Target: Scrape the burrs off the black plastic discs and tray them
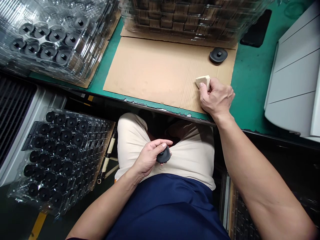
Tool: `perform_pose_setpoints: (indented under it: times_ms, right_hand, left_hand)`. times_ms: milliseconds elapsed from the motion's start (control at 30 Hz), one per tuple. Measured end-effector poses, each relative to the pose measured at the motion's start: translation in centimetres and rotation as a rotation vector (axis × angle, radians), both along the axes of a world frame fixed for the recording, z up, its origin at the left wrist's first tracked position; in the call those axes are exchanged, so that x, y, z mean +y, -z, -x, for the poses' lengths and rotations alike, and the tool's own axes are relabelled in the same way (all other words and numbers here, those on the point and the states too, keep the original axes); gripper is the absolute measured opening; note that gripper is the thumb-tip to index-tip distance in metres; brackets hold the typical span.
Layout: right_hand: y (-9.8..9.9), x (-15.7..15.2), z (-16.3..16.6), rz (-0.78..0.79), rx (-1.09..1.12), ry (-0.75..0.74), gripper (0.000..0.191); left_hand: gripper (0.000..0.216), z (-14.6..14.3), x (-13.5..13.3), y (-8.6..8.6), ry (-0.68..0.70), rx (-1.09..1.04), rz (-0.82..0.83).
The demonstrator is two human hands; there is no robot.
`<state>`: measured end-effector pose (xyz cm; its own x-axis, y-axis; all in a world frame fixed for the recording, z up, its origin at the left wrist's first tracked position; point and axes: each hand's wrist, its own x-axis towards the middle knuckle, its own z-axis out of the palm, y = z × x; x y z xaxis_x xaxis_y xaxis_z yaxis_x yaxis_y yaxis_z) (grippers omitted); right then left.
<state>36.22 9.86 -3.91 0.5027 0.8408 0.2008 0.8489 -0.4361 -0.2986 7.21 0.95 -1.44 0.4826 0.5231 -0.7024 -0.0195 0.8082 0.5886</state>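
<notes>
Over my lap, my left hand [152, 154] grips a round black disc-shaped part [164, 155], thumb on its upper face near the small centre stub. My right hand [217, 97] is at the near right of a cardboard sheet [150, 66], closed around a folded cream-coloured cloth or pad [203, 81]. Its fingers curl under, so part of the pad is hidden. Beyond that hand, a second black disc part [218, 55] lies on the cardboard with its centre stub facing up.
Clear plastic trays [82, 63] of black parts are stacked at the left, more trays [185, 20] at the back. Another tray stack [67, 160] stands low on my left. A grey-white housing [295, 73] borders the green tabletop [252, 86]; a dark flat object [257, 30] lies behind.
</notes>
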Motion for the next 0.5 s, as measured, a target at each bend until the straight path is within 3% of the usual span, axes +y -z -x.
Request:
perform_pose_setpoints:
  times_ms: [500]
  right_hand:
    - [-0.01,-0.07,0.10,-0.026,-0.004,0.001,0.038]
  left_hand:
    - [0.042,0.02,-0.09,0.06,0.000,0.004,0.002]
